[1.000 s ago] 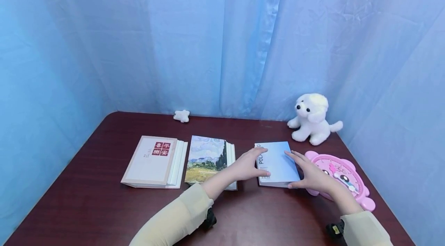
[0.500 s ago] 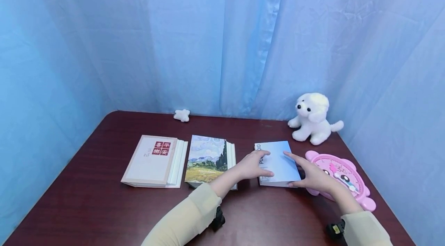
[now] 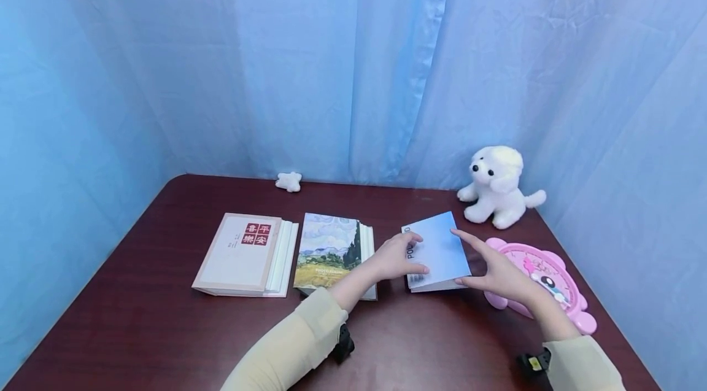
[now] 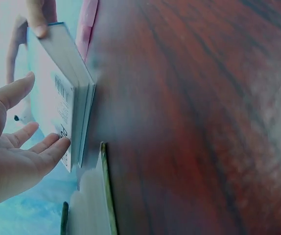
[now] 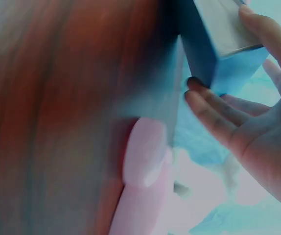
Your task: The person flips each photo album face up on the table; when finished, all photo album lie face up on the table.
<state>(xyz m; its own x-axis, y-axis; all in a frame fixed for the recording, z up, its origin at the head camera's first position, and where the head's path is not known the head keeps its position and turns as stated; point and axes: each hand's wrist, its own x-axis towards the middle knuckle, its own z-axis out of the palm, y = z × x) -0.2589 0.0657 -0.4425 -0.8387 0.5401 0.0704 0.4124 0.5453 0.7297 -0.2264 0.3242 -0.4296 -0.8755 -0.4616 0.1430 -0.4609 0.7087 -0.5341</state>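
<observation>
A blue-and-white photo album lies tilted, its right side raised off the table and its left edge low. My right hand grips the raised right side; in the right wrist view the thumb is at the page edge and the fingers reach beneath the corner. My left hand is at the album's left edge, thumb spread apart, its loosely extended fingertips at the printed cover. Left of it lies a photo album with a landscape painting, partly behind my left forearm.
A cream album with red characters lies farther left. Close to my right hand is a pink animal-shaped clock, partly covered by the forearm. A white plush dog sits at the back right, a small white star-shaped plush at the back edge.
The blue album's right side has risen from the table with my right hand, tilting the cover leftward. My left hand shifted slightly right, then back a little. The other albums stay put.
</observation>
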